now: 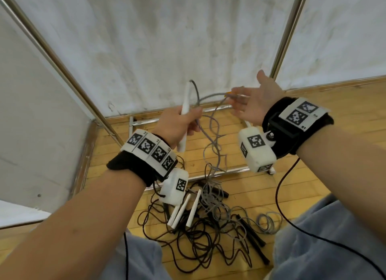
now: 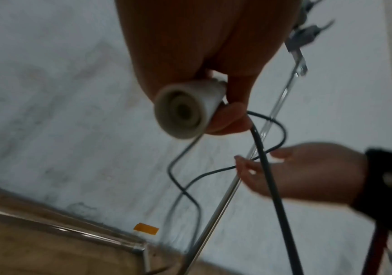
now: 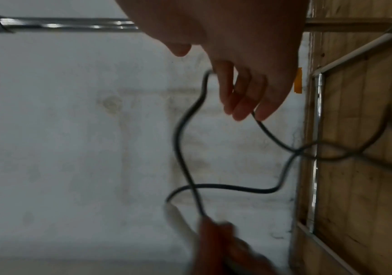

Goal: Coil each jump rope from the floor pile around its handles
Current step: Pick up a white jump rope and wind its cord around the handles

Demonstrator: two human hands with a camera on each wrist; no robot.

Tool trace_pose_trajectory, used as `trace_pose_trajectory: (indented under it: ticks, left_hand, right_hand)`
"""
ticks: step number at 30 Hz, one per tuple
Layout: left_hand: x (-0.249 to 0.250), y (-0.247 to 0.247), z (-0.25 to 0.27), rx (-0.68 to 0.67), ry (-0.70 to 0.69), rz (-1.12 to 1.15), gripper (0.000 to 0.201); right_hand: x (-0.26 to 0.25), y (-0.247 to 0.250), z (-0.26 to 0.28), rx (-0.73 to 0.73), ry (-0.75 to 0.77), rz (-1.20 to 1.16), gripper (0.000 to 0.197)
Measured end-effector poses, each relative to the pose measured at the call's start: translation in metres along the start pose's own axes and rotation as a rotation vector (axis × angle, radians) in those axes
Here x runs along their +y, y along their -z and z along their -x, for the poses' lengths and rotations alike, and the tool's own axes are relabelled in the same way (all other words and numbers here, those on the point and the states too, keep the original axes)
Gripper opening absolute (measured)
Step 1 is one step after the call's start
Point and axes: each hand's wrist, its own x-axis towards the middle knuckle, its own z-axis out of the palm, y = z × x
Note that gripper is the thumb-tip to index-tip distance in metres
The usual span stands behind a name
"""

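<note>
Left hand (image 1: 177,125) gripping a white tapered plastic jump-rope handle (image 1: 185,110); right hand (image 1: 253,106) open beside it, above the floor pile (image 1: 211,221).

Head view: the left fingers are curled round the upright handle; its thin grey rope cord (image 1: 211,133) arcs to the right hand's loosely spread fingers and drops to a tangle of grey and black cords, 3 more white handles and black handles on the wooden plank floor (image 1: 261,185). Left wrist view: the handle's round butt end (image 2: 181,111) faces the camera, fingers wrapped narrowly round it; the cord loops to the right hand (image 2: 303,171), palm up. Right wrist view: the cord (image 3: 185,145) passes over relaxed, nearly straight fingers (image 3: 242,96); whether they pinch it cannot be told.
</note>
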Motion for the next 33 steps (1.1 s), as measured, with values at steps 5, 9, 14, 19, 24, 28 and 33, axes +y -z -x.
trace_pose_trajectory:
  ticks: [5,9,14,19,24,28,33]
  left_hand:
    - [0.017,0.013,-0.006,0.143,0.025,0.384,0.019]
    - [0.022,0.033,-0.011,0.272,0.003,0.507,0.018]
    - [0.022,0.050,-0.012,0.347,0.004,0.580,0.018]
    - [0.017,0.040,-0.007,0.320,0.011,0.383,0.022]
    - [0.012,0.029,-0.002,0.076,0.121,0.095,0.010]
    - [0.006,0.010,0.010,-0.142,0.108,-0.031,0.015]
    - [-0.001,0.001,0.013,-0.104,0.078,-0.201,0.004]
  right_hand:
    - [0.050,-0.018,0.006,-0.389,-0.116,0.404,0.035]
    - [0.085,-0.020,0.009,-0.598,-0.165,0.659,0.020]
    - [0.101,-0.015,0.003,-0.419,0.159,1.517,0.020]
    - [0.083,-0.022,0.005,-0.265,0.234,1.065,0.025]
    - [0.053,-0.036,0.014,-0.220,0.242,0.439,0.024]
    - [0.040,-0.039,0.018,-0.245,0.196,0.255,0.025]
    - [0.025,-0.038,0.020,-0.199,0.245,0.110,0.024]
